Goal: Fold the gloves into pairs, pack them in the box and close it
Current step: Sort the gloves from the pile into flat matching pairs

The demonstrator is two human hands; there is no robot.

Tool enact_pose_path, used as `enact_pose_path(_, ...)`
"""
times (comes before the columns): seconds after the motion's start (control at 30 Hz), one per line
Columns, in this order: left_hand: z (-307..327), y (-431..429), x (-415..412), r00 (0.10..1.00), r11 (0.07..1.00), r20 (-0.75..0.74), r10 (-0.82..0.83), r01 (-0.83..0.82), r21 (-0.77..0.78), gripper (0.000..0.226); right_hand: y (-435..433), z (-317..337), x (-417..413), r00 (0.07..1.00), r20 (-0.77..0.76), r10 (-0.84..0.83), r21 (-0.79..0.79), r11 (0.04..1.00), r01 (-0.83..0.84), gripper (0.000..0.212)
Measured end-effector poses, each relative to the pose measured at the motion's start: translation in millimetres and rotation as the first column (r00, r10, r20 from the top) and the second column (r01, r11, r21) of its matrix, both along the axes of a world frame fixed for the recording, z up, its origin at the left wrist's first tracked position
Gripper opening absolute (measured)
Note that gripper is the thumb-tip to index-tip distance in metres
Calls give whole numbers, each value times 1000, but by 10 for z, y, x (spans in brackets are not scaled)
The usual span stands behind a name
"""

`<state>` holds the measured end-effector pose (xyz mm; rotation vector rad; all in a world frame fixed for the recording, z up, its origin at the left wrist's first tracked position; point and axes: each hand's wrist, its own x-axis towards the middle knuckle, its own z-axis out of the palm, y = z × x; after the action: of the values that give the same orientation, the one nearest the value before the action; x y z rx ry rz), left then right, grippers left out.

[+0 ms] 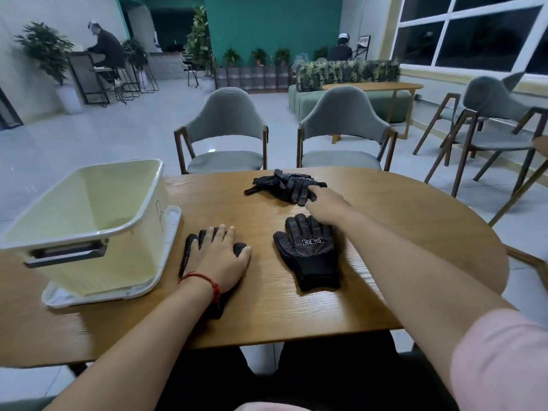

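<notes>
A black dotted glove (189, 250) lies flat on the wooden table (400, 221), mostly covered by my left hand (221, 258), which presses on it with straight fingers. A second black glove (311, 253) lies flat to its right, fingers pointing away. Farther back sits a heap of black gloves (281, 185). My right hand (326, 204) reaches over the second glove, and its fingertips touch the near right edge of the heap. The pale yellow box (127, 215) stands open at the left on its white lid (170, 232).
Two grey chairs (225, 132) stand at the table's far side, more chairs at the right. The table's front edge is close to my body. People sit far off at the back of the room.
</notes>
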<state>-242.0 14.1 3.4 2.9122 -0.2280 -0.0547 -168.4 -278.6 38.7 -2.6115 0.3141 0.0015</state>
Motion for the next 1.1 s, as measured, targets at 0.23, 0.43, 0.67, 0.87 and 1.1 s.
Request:
enact_pose_path(0.23,-49,1,36,999,1000,36,1,-2,11,79,35,11,247,998,-25,-66,95,993,68,69)
enact_pose_path(0.43,-48,-6,44,998,1000,62,2,-2,5,77,315,305,46,961,272,-42,506,856,-106,38)
enact_pose_path(0.67,-66,-8,32,995,1000,96,9,-8,-11,75,476,542,-57,940,286,186,615,717,-328,51)
enact_pose_path(0.87,-62,-28,37,993,1000,118,6,-6,3,72,516,235,-11,919,245,308,258,893,-368,33)
enact_pose_path(1.1,-99,-6,68,994,1000,111,4,-4,-3,74,638,129,65,925,126,360,-170,926,-337,55)
